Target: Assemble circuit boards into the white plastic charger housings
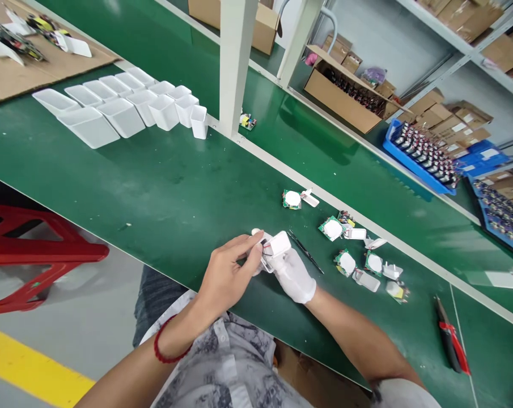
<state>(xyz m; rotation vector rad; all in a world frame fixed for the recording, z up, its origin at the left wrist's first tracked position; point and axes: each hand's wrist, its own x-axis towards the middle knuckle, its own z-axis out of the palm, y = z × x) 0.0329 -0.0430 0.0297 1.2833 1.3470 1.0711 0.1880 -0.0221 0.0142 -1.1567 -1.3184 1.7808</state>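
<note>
My left hand, bare with a red cord round the wrist, pinches one side of a small white plastic part with wires above the bench. On its other side my right hand, in a white glove, is closed round it; a reddish wire shows between the pieces. The fingers hide much of the part. Just right of my hands lies a pair of dark tweezers. Further right are several green circuit boards with white round discs, such as a board, wired to white plastic pieces.
White plastic housings stand in rows at the upper left, near a white post. Red-handled pliers lie at the right. Beyond the ledge are a blue tray of parts and an open carton. A red stool stands at the left.
</note>
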